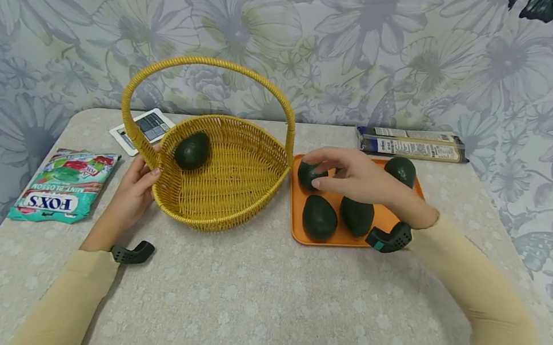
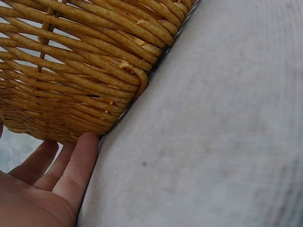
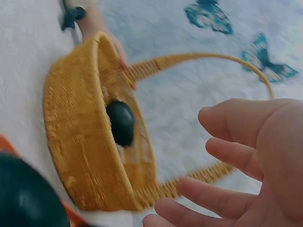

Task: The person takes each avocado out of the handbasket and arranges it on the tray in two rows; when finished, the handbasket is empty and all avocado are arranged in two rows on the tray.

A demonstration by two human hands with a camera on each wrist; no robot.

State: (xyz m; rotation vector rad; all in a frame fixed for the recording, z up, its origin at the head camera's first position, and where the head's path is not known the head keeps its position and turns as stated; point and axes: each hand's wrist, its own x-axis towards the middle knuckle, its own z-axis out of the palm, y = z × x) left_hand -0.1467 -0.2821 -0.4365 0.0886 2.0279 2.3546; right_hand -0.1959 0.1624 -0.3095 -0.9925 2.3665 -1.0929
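Note:
My left hand [image 1: 135, 190] grips the yellow wicker basket [image 1: 218, 222] at its left end, thumb over the rim by the foot of the handle. In the left wrist view, its fingers [image 2: 78, 172] lie against the outer weave. One dark green avocado [image 1: 193, 151] sits inside the basket, at the left. My right hand [image 1: 353, 176] is over the orange tray [image 1: 295, 229], its fingers loosely bent above an avocado [image 1: 310, 175] at the tray's back left. The right wrist view shows nothing between those fingers. More avocados [image 1: 320, 218] lie in the tray, partly hidden by the hand.
A green FOX'S candy bag [image 1: 64, 187] lies left of the basket. Behind the basket's handle is a white card-like item [image 1: 150, 125] with a dark panel. A long dark package [image 1: 412, 143] lies behind the tray, near the flower-patterned wall [image 1: 332, 58].

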